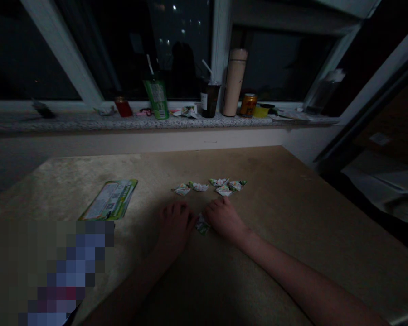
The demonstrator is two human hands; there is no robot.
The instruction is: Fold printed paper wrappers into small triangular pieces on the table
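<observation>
Beyond the right hand (224,219), folded paper pieces (211,185); leaflet (110,199) leftward.

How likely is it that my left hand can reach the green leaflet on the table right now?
Probably yes. The left hand rests on the table beside a small folded paper, and the green leaflet lies flat to its left with only bare tabletop between them.

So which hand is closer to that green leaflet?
Left. The left hand lies flat on the table, to the right of the leaflet; the right hand is farther right, beyond the folded paper.
</observation>
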